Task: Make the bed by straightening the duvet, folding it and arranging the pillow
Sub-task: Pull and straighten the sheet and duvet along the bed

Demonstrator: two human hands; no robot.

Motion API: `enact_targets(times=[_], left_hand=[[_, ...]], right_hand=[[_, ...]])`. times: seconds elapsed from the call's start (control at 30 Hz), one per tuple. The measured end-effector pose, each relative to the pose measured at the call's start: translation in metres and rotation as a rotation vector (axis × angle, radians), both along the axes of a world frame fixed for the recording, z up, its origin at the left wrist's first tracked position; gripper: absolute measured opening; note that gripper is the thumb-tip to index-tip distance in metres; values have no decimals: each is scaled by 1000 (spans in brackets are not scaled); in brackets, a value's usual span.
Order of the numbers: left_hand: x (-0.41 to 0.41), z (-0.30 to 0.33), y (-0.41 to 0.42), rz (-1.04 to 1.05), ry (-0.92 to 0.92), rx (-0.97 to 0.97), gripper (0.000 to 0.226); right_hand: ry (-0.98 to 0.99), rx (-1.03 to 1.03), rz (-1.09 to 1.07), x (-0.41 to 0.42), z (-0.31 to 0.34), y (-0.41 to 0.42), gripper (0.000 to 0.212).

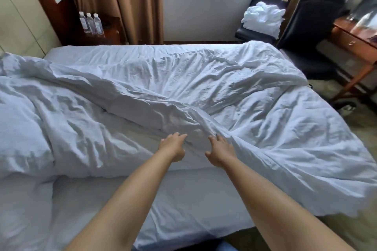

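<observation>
Right now, from the head view, your left hand [173,147] and right hand [220,150] reach side by side over the near edge of the bed [183,199], fingers stretched and loose, gripping nothing. The one duvet [204,87] lies crumpled just past both sets of fingertips; your right fingertips touch a raised fold, and whether the left ones touch the cloth is unclear. Its long axis runs roughly from 9 o'clock to 3 o'clock across the mattress, with the right end spilling over the bed's edge at 4 o'clock. One pillow [20,138] sits at 9 o'clock. At 11 o'clock stand three water bottles [90,23]; at 1 o'clock are two dark chairs [306,32].
</observation>
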State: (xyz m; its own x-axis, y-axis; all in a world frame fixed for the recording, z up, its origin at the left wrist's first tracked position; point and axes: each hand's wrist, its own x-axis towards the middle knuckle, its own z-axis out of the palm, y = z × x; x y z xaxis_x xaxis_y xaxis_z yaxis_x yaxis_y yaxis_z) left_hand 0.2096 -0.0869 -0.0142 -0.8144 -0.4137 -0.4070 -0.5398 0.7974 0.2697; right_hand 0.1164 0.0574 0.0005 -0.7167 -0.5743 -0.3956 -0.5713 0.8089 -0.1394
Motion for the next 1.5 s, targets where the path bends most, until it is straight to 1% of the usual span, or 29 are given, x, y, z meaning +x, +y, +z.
enact_targets(times=[0.13,0.23,0.3,0.4,0.5,0.57,0.63,0.67,0.7,0.73,0.77,0.8,0.83,0.87,0.9,1.0,1.03,1.1,1.17,1.23,1.27,1.33,1.37,1.4,1.43,1.47,1.5], left_hand=[[-46,-8,33,-25,-27,37,65],[-87,-24,55,-16,-58,16,72],[-117,-35,71,-8,-91,-5,79],[-162,-48,93,18,-160,-2,87],[-200,-63,107,23,-241,9,88],[-217,-73,114,19,-293,26,87],[-232,-81,119,-6,-347,22,86],[-238,-85,119,-14,-377,17,83],[-243,-88,119,-22,-407,10,75],[-248,-90,117,-44,-449,-4,65],[-252,-92,115,-79,-501,-27,56],[-255,-93,112,-112,-564,-44,49],[-260,-91,109,-126,-606,-49,42],[-266,-87,105,-111,-600,-58,36],[-275,-82,98,-80,-547,-77,32],[-310,-51,73,28,-267,-170,30],[-324,-40,61,67,-176,-196,30],[-350,-17,38,118,-8,-257,27],[-378,3,16,122,227,-435,19],[-401,17,-7,139,383,-525,29],[-408,23,-16,158,476,-540,31],[-425,30,-32,177,604,-443,33],[-431,31,-38,202,595,-362,42],[-434,25,-43,202,501,-304,55],[-433,16,-46,162,357,-249,69],[-428,5,-47,134,184,-173,78],[-421,-7,-44,122,35,-102,81]], right_hand=[[-55,6,-61,-46,-23,34,63],[-117,-15,-45,-85,-47,51,67],[-133,10,-14,-115,-61,64,74],[-147,81,60,-160,-81,83,89],[-259,106,15,-195,-100,99,102],[-336,146,4,-209,-113,106,105],[-375,237,61,-219,-126,109,96],[-389,291,117,-224,-130,109,84],[-404,338,187,-229,-132,106,66],[-411,370,269,-232,-132,102,48],[-407,389,351,-236,-130,97,36],[-385,393,425,-239,-126,92,31],[-340,388,467,-242,-121,87,31],[-266,361,478,-249,-115,82,33],[-173,318,468,-260,-107,75,33],[66,135,314,-308,-78,44,32],[109,72,245,-324,-68,31,33],[134,-47,88,-350,-43,3,36],[169,-177,-43,-371,-21,-24,36],[252,-314,-120,-390,-2,-47,35],[300,-381,-148,-400,7,-58,35],[369,-485,-161,-420,14,-77,38],[350,-510,-144,-428,12,-84,41],[273,-504,-109,-435,5,-90,45],[147,-462,-70,-439,-5,-92,51],[1,-371,-31,-439,-16,-91,58],[-121,-257,0,-435,-28,-85,62]])
